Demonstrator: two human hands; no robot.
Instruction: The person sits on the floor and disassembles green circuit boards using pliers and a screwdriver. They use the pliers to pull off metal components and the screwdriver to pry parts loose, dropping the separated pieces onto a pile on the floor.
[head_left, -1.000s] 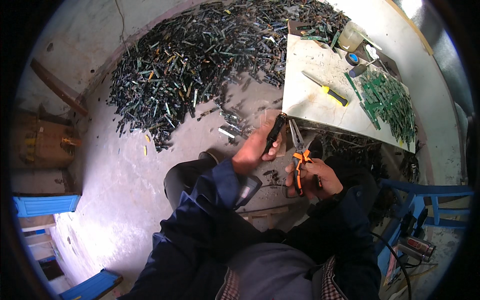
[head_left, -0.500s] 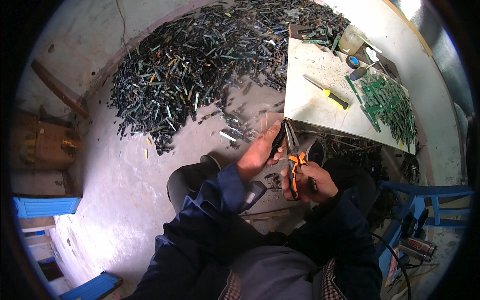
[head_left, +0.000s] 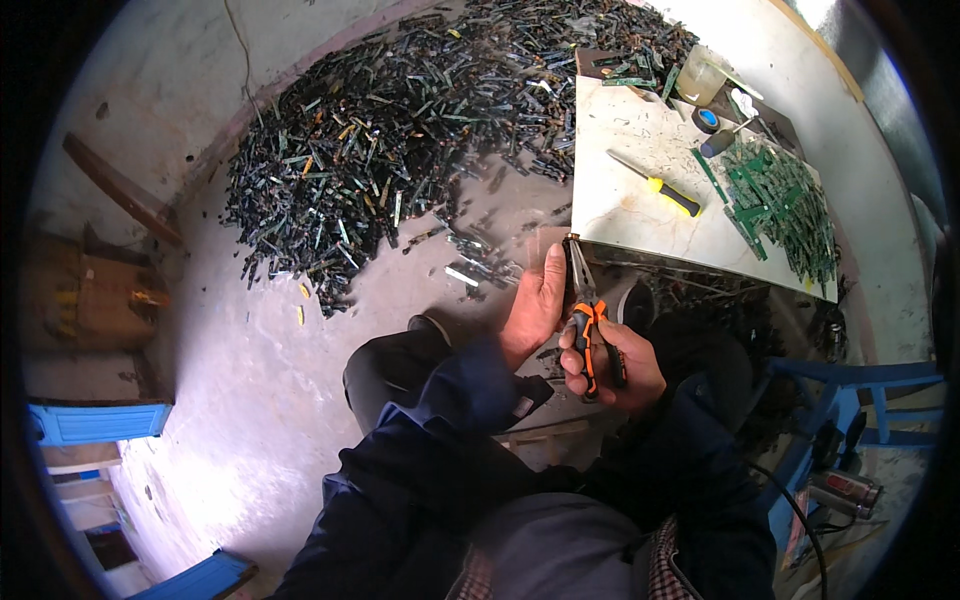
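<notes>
My right hand (head_left: 625, 370) grips long-nose pliers (head_left: 590, 318) with orange and black handles. Their jaws point away from me, toward the near left corner of the white board (head_left: 620, 130). My left hand (head_left: 535, 308) is closed beside the jaws, thumb stretched upward. A narrow dark strip (head_left: 569, 285) stands between the thumb and the pliers, held in that hand; most of it is hidden. Whether the jaws bite on the strip cannot be made out. On the board lie a yellow and black screwdriver (head_left: 655, 184) and a heap of green circuit-board strips (head_left: 785, 210).
A large pile of dark strips (head_left: 370, 150) covers the floor ahead and left. A roll of tape (head_left: 706, 121) and a cloudy plastic cup (head_left: 702, 78) stand at the board's far right. A blue frame (head_left: 850, 375) and a heat gun (head_left: 845, 492) are at my right.
My left hand has turned more upright and shifted slightly toward the board, the strip tilting up with it. The pliers have moved little, their jaws staying near the board's corner.
</notes>
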